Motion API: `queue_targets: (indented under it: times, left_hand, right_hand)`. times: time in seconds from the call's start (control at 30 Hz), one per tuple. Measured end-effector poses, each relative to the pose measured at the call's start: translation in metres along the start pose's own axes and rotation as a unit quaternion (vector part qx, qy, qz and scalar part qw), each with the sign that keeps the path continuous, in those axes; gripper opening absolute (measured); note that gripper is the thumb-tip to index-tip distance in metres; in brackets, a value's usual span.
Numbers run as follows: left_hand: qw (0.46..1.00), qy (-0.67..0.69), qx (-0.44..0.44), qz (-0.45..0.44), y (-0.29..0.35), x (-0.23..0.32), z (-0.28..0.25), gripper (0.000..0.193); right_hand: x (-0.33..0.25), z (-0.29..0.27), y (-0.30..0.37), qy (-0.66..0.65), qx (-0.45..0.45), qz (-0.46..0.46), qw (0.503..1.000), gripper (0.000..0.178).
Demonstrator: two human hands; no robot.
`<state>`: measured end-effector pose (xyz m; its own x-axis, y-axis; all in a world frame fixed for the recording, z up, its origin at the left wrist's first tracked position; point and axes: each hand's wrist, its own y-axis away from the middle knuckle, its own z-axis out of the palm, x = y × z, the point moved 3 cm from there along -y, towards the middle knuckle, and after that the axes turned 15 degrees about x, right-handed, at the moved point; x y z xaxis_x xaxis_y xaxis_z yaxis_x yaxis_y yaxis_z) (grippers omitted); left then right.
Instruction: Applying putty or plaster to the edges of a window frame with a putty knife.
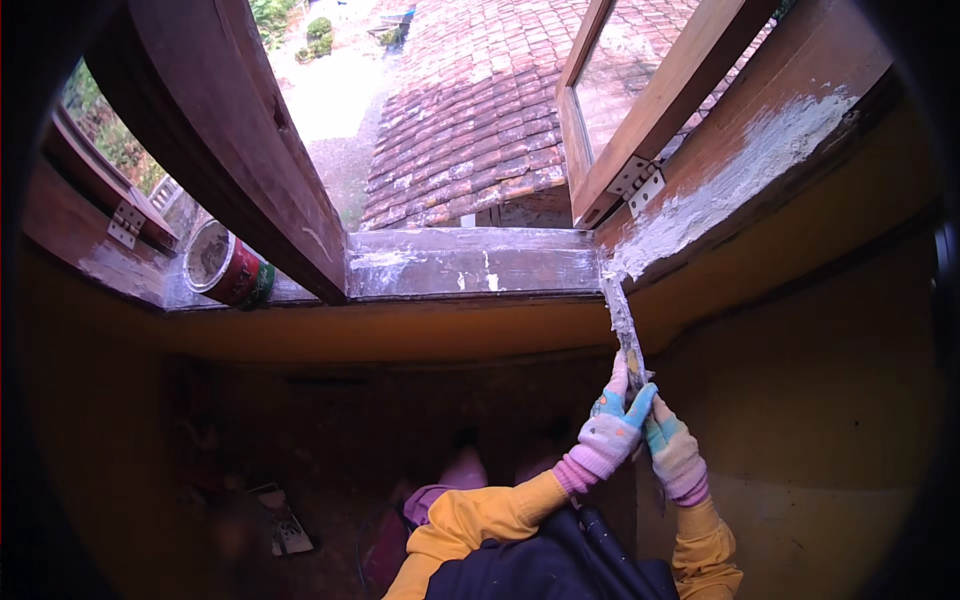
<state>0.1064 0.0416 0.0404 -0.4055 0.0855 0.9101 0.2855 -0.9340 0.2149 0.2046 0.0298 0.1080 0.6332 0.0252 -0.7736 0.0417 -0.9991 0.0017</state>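
Observation:
My left hand (pixel 608 432), in a pink, white and blue knit glove, closes on a long narrow scraper (pixel 622 318) smeared with whitish putty. Its index finger lies along the scraper. My right hand (pixel 677 460), gloved the same way, is closed at the scraper's lower end, pressed close beside the left. The fingers partly hide that end. The scraper's far tip meets the window frame corner, where the sill (pixel 420 268) joins the right jamb (pixel 690 195). A broad rough band of white putty (pixel 770 150) covers much of that jamb.
An open red and green can (pixel 230 268) stands tilted in view on the sill at left, beside a dark wooden upright (pixel 235 130). A glazed sash (pixel 640 110) hangs open outward on a hinge (pixel 637 185). A tiled roof (pixel 480 110) lies outside below.

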Motion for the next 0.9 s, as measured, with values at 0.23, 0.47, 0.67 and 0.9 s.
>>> queue_targets:
  times: [0.23, 0.47, 0.67, 0.9]
  left_hand:
    - [0.999, -0.004, -0.005, 0.035, -0.003, -0.021, 0.012, 0.064]
    - [0.986, -0.148, 0.026, 0.065, -0.012, -0.033, 0.02, 0.046]
    - [0.992, -0.062, 0.111, 0.023, -0.032, -0.071, 0.029, 0.044]
    - [0.972, -0.087, 0.212, 0.048, -0.01, -0.096, 0.06, 0.039]
  right_hand:
    - [0.017, -0.034, -0.039, 0.073, 0.006, -0.02, 0.997, 0.018]
    - [0.016, -0.077, -0.092, 0.243, 0.044, -0.264, 0.932, 0.011]
    - [0.042, -0.093, -0.127, 0.297, 0.047, -0.396, 0.867, 0.01]
    - [0.076, -0.087, -0.154, 0.183, 0.008, -0.396, 0.9, 0.015]
